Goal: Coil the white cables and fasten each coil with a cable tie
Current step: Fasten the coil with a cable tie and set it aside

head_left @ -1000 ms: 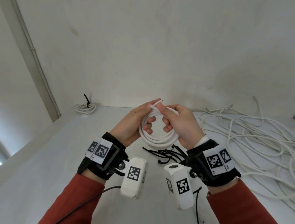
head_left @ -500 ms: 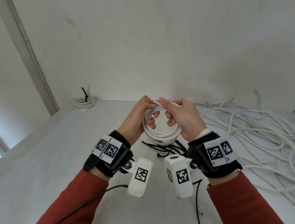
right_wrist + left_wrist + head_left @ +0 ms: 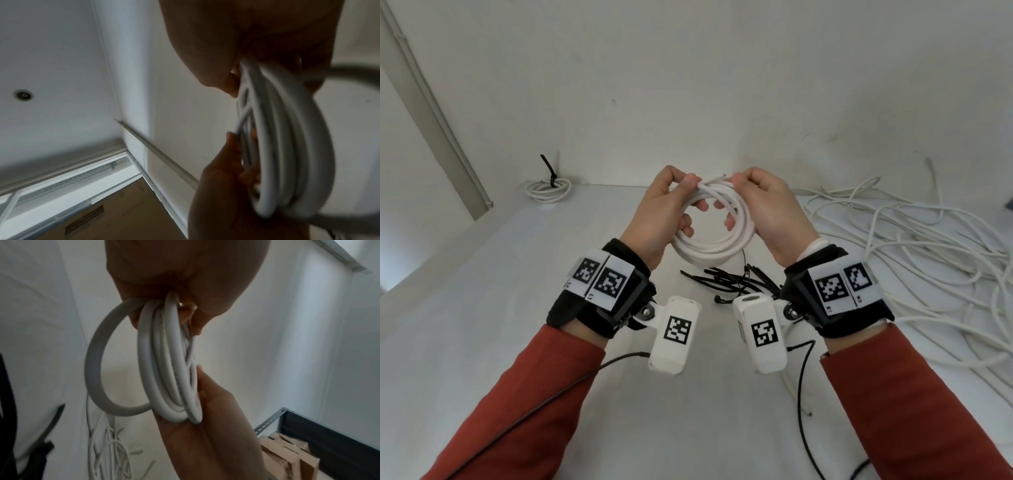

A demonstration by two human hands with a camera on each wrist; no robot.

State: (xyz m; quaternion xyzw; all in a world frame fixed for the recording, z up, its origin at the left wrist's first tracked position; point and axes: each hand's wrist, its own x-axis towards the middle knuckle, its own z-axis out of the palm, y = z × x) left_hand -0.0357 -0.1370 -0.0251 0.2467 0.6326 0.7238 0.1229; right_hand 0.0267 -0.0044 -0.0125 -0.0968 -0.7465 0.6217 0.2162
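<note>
While your left hand (image 3: pixel 661 209) gripped one side of the white coil (image 3: pixel 710 240), fingers curled through its middle and thumb pinching the top, your right hand (image 3: pixel 767 212) clamped the opposite side the same way. You held the coil upright above the table (image 3: pixel 517 308), between your two hands, with the cable's loose end (image 3: pixel 717 179) poking out at the top between your thumbs. From your left wrist, one loop (image 3: pixel 96 369) stood apart from the bundled turns (image 3: pixel 170 369), which rested against your right palm (image 3: pixel 205 434). From your right wrist, the turns (image 3: pixel 283 146) ran from under your right hand down to your left hand (image 3: pixel 226 194).

Just below and beyond your hands, a pile of black cable ties (image 3: pixel 729 279) lay on the table. Out past your right hand, loose white cables (image 3: pixel 911 246) sprawled in a tangle. Far off past your left hand, a finished coil (image 3: pixel 548 187) sat by the wall with a black tie (image 3: pixel 550 169) sticking up from it.
</note>
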